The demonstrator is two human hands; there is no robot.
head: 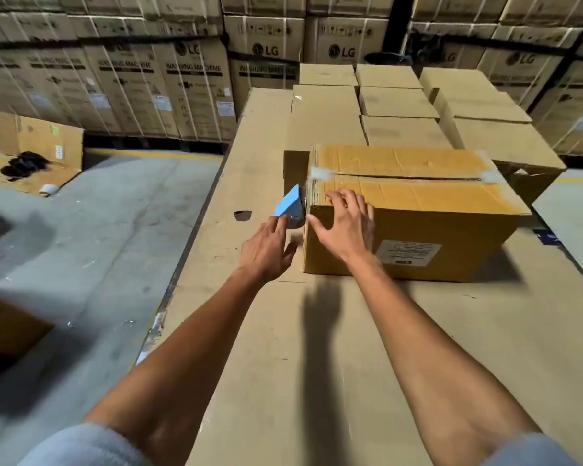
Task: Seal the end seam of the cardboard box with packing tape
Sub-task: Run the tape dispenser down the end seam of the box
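Blue tape dispenser (290, 206) in left hand (266, 250); right hand (345, 223) splayed on box (418, 210).

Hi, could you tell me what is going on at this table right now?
A person is taping a cardboard box on a cardboard-covered table. The left hand holds a blue tape dispenser against the box's left end, and the right hand rests spread on its top corner. Clear tape already covers the top seam.

The box (414, 210) hides most of the blue tape dispenser (290, 207); its end face is out of sight.
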